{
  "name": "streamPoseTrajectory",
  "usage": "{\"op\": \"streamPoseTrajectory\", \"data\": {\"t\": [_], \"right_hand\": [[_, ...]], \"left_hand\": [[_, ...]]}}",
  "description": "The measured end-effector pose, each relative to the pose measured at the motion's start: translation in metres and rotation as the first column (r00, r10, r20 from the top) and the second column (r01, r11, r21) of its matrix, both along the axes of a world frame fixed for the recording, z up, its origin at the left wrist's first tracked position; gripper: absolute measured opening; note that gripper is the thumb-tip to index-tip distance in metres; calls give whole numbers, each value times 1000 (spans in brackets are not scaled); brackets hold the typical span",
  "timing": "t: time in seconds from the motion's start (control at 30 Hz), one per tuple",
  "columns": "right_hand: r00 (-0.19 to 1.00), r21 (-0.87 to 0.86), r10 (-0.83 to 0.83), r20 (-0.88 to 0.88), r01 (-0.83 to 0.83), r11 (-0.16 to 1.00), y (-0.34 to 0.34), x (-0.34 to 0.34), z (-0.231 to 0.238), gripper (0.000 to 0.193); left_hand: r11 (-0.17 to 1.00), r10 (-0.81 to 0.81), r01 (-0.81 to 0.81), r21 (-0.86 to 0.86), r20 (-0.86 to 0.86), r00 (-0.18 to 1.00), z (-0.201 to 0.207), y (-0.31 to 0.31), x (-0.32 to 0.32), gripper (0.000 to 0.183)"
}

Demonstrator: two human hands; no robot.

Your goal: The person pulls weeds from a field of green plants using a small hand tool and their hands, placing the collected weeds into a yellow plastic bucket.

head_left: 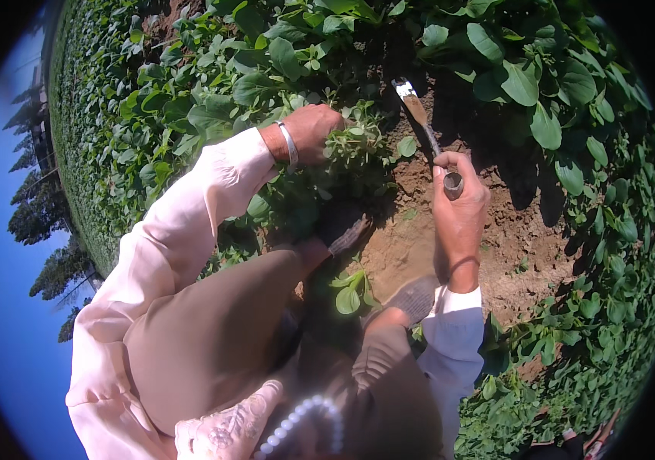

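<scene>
My left hand, with a metal bangle at the wrist, is closed round a tuft of small-leaved green plants. Its fingertips are partly hidden by the leaves. My right hand grips the handle of a hand weeder, whose narrow flat metal blade points away from me. The blade catches bright sun at its tip and lies over dark, shaded soil. Between the two hands a single round leaf shows against the earth.
Bare brown soil runs between rows of broad-leaved plants. My shoes rest on it below my bent knees, with a small seedling between them. Dense crop spreads on the left, and trees stand beyond.
</scene>
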State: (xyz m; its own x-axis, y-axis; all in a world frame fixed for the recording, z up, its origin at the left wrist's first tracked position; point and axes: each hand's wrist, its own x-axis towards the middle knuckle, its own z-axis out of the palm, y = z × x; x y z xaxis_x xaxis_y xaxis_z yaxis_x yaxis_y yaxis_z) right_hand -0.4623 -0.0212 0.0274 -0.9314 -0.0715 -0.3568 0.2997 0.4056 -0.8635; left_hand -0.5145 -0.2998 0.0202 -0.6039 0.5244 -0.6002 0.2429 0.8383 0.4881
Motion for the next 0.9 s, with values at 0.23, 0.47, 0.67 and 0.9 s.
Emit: {"op": "streamPoseTrajectory", "data": {"t": [0.23, 0.47, 0.67, 0.9], "right_hand": [[989, 77, 130, -69, -125, 989, -6, 12, 2, 24], [941, 257, 281, -187, -229, 939, -55, -5, -20, 28], [981, 102, 173, -83, -164, 981, -43, -15, -5, 21], [954, 116, 240, -180, -222, 968, -73, -20, -24, 18]], "left_hand": [[992, -19, -2, -128, -163, 986, 13, 17, 22, 29], [953, 145, -253, -164, -488, 861, -35, 14, 9, 37], [965, 89, -201, -169, -512, 854, -47, -4, 15, 36], [921, -207, -118, -372, -723, 660, -34, -14, 6, 29]]}}
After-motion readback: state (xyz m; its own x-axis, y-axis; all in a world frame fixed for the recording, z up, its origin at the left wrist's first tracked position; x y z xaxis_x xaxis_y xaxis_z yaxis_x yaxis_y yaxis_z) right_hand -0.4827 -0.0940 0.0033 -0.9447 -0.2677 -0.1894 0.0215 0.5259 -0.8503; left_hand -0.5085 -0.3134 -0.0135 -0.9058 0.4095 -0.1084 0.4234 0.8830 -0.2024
